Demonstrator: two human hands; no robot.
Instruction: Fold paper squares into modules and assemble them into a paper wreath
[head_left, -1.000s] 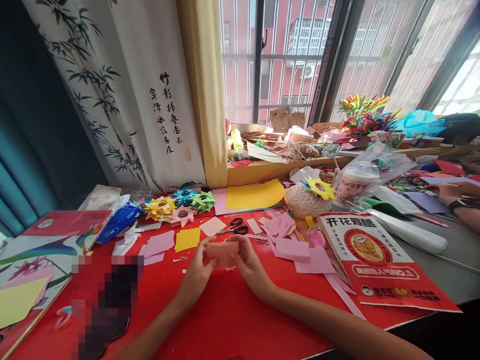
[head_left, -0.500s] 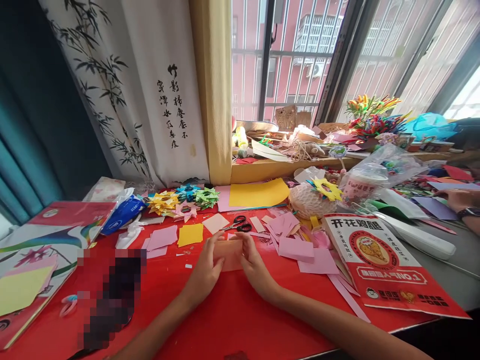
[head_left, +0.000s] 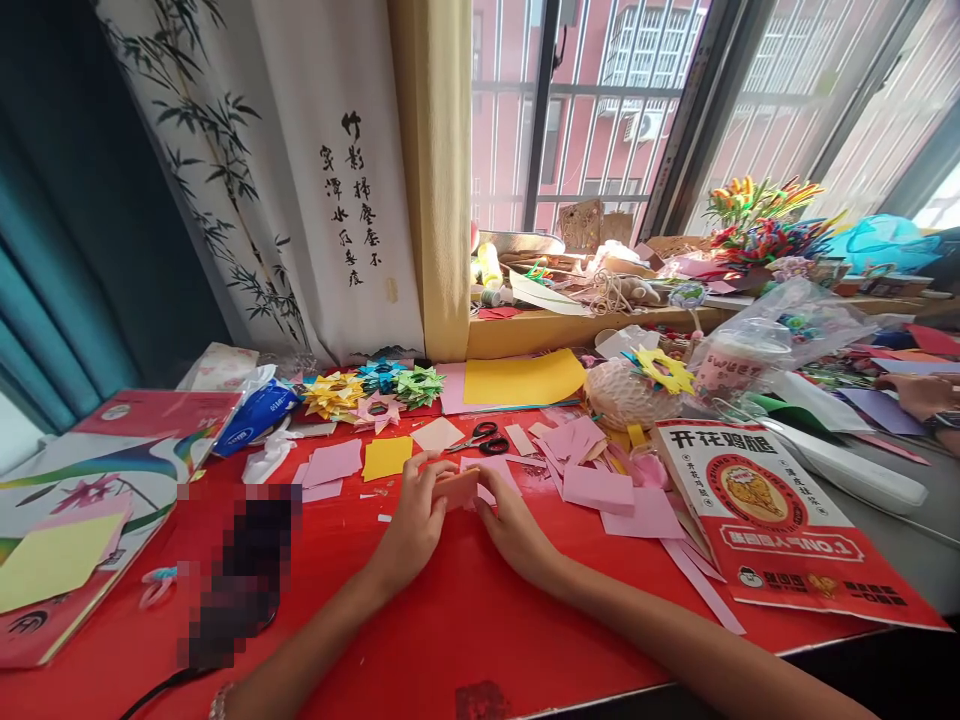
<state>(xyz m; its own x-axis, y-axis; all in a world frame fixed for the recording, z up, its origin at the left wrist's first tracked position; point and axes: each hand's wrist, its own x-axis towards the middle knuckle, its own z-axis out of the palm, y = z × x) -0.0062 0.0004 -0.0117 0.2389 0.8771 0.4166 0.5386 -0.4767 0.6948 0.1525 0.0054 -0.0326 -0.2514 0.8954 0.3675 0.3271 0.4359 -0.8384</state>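
Both my hands meet over a small folded salmon-pink paper [head_left: 459,487] on the red table [head_left: 450,640]. My left hand [head_left: 415,520] pinches its left side, fingers curled over the top edge. My right hand [head_left: 510,525] presses its right side with the thumb against the fold. The paper lies low on the tabletop and is partly hidden by my fingers. Black scissors [head_left: 484,438] lie just behind it, among loose pink paper squares [head_left: 598,488] and a yellow square [head_left: 387,457].
Folded paper stars [head_left: 375,388] sit near the curtain. A red printed bag [head_left: 780,520] lies at right, a paper pad [head_left: 82,500] at left, a blurred dark object [head_left: 232,570] in front left. Another person's hand [head_left: 919,395] rests at far right. The windowsill is cluttered.
The salmon paper has been folded smaller and narrower between my hands. My hands have drawn closer together and stay low on the table. The camera view shifted slightly.
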